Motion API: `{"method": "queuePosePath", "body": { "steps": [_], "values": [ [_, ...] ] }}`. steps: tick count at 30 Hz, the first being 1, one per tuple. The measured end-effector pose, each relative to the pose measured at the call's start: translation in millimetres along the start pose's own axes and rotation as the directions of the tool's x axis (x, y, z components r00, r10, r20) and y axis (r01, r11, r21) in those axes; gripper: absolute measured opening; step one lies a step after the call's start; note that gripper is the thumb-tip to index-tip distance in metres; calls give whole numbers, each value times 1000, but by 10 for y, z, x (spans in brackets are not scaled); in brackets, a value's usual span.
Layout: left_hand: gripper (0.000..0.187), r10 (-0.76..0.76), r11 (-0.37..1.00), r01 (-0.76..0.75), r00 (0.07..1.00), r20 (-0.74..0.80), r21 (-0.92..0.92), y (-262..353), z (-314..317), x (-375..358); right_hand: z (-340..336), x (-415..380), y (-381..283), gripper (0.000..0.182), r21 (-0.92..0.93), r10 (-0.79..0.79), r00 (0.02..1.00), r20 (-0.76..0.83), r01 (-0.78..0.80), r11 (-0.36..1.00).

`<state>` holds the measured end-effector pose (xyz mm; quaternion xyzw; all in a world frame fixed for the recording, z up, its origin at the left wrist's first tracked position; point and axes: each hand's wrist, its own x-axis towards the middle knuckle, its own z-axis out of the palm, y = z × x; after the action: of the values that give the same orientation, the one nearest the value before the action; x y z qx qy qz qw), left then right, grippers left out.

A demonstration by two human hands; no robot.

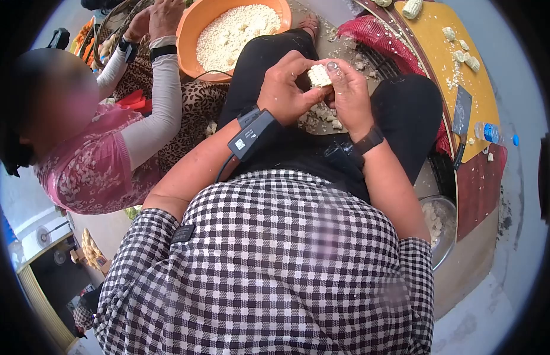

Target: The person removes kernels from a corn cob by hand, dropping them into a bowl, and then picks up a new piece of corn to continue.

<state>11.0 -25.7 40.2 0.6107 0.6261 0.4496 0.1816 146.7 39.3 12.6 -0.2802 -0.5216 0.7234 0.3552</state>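
Note:
Between my two hands is a short piece of white corn cob (319, 76) with kernels on its face. My left hand (285, 89) grips its left side, fingers curled and thumb beneath it. My right hand (350, 96) closes on the other side, with its thumb pressed against the kernels. Both hands are above my lap, between my knees. Loose kernels and broken bits (322, 121) lie below them. Just beyond my left hand, an orange basin (181, 36) holds a heap of loose white kernels (236, 35).
A co-worker in a pink flowered top (91, 160) sits at my left, hands raised near the basin. On my right, a yellow board (432, 35) bears cob pieces and a cleaver (461, 112). A water bottle (491, 133) lies beside it, above a metal bowl (445, 234). Red mesh (375, 32) lies ahead.

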Motion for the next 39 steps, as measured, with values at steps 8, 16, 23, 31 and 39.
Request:
{"method": "queuePosePath", "body": {
  "steps": [8,16,23,31,39],
  "values": [
    [36,-3,999,5,999,46,-47,-2,31,-50,-98,21,147,24,129,154,987,-33,-149,980],
    [35,-31,994,39,996,78,-98,-134,4,-75,-89,-4,31,26,356,338,941,36,-328,875],
    [36,-37,933,72,994,104,-353,-245,-76,-91,-29,30,82,20,323,368,929,-43,-335,885],
    [38,171,852,-85,978,121,-516,-242,-216,-50,136,104,149,17,372,363,928,-80,-310,875],
    [48,123,844,-60,989,84,-533,-389,-338,-56,325,319,-5,13,465,543,826,-152,-425,776]
  ]
}}
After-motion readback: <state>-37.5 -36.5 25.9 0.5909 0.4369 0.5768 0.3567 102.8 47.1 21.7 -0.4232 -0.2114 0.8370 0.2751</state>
